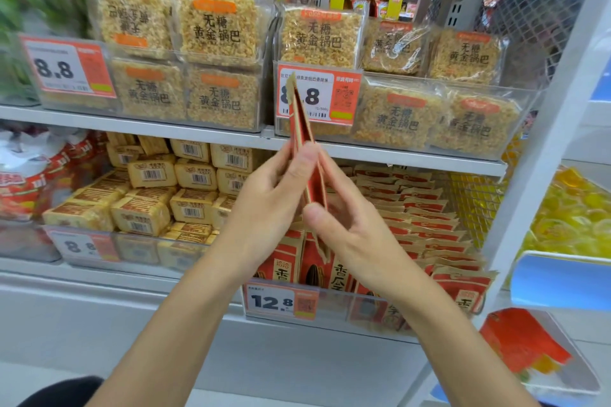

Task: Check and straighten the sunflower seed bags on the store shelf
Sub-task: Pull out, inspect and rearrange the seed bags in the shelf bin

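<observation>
A red and tan sunflower seed bag (pixel 301 124) stands edge-on in the air in front of the shelves, its top reaching up over the 8.8 price tag. My left hand (pixel 269 196) and my right hand (pixel 344 218) hold it between them, fingers on either flat side, thumbs near its lower edge. Below them, several matching sunflower seed bags (pixel 426 225) stand in rows in a clear bin (pixel 334 311) on the lower shelf, behind a 12.8 price tag (pixel 281 301).
The upper shelf (pixel 198 132) carries clear bins of rice-crust snack packs (pixel 218 26). Left of the seed bags sit tan wrapped blocks (pixel 165 201) and red packs (pixel 20 188). A white upright post (pixel 542 155) and wire mesh bound the right side, with yellow jelly packs (pixel 575 211) beyond.
</observation>
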